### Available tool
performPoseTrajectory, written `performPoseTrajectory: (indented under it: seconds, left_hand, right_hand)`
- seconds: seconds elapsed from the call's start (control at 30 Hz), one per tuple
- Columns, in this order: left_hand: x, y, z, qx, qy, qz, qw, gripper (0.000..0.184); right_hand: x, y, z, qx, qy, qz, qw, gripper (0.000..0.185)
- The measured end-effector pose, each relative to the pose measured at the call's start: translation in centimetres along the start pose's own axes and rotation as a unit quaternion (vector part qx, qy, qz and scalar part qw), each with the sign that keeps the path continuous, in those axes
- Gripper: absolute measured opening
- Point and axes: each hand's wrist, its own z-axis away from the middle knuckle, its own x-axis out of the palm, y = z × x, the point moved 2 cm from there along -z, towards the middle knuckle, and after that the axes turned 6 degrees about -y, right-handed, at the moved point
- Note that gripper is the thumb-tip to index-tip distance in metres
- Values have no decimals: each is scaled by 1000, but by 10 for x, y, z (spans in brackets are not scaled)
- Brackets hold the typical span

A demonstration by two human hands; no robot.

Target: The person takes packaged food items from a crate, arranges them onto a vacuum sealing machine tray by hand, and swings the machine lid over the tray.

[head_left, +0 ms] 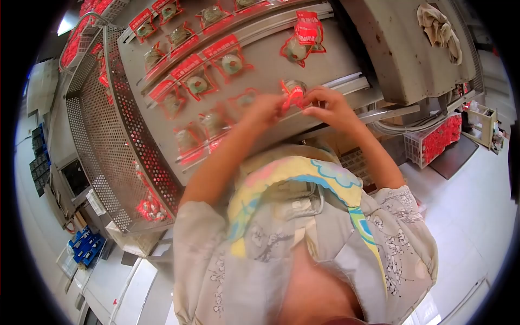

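Note:
Between my two hands is a red-and-clear packet (294, 93) with a pale, rounded item inside, held over the front rail of the metal table (260, 70). My left hand (266, 109) grips its left lower edge, slightly blurred. On the other side, my right hand (329, 107) pinches its red edge between thumb and fingers. Just beyond, a small pile of similar packets (304, 39) lies on the table. To the left, several more packets (196, 82) lie flat in rows, some of them blurred.
A perforated metal trough (100, 135) runs along the left, with packets in its lower end. At the right stand a metal housing (403, 49) with a cloth (440, 32) on top and a white crate (433, 141) of red packets. Metal rails cross the table.

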Motion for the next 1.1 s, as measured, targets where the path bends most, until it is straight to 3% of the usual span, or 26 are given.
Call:
performPoseTrajectory:
  seconds: [0.03, 0.07, 0.17, 0.2, 0.33, 0.43, 0.53, 0.63, 0.73, 0.8, 0.9, 0.97, 1.1]
  left_hand:
    - [-3, -2, -3, -8, -15, -25, 1000, 22]
    - [-1, 1, 0, -4, -3, -52, 999, 21]
    - [7, 13, 8, 14, 34, -124, 992, 19]
    - [6, 17, 7, 25, 47, -142, 988, 20]
    - [25, 36, 18, -36, 87, -98, 991, 19]
    - [21, 34, 12, -63, 25, -117, 991, 18]
    - [27, 38, 16, -69, -10, -52, 996, 17]
    - [22, 40, 22, -63, -19, -59, 996, 17]
    - [4, 35, 17, 25, -73, -55, 995, 20]
    - [1, 36, 19, 88, 4, -211, 973, 23]
    - [-4, 33, 16, 189, 157, -414, 877, 30]
    - [4, 31, 16, 226, 248, -518, 787, 32]
    - [19, 25, 9, 67, 353, -686, 632, 45]
  right_hand:
    - [-4, 5, 4, 69, -16, -84, 994, 21]
    - [-11, 14, 2, 162, -3, -82, 983, 41]
    - [-19, 36, -4, 342, -120, -114, 925, 58]
    - [-12, 39, -4, 361, -129, -133, 914, 65]
    - [12, 48, -2, 364, -139, -395, 832, 52]
    - [20, 53, -5, 307, -128, -485, 809, 39]
    - [14, 52, -7, 294, -149, -520, 788, 26]
    - [-3, 53, -15, 301, -166, -464, 816, 20]
    - [-25, 44, -36, 230, -188, -289, 910, 20]
    - [-37, 28, -46, 189, -163, -148, 957, 23]
    - [-40, 35, -62, 78, -84, 144, 983, 26]
    - [-32, 44, -68, 79, -57, 191, 977, 26]
    - [-24, 49, -73, 60, -48, 262, 962, 27]
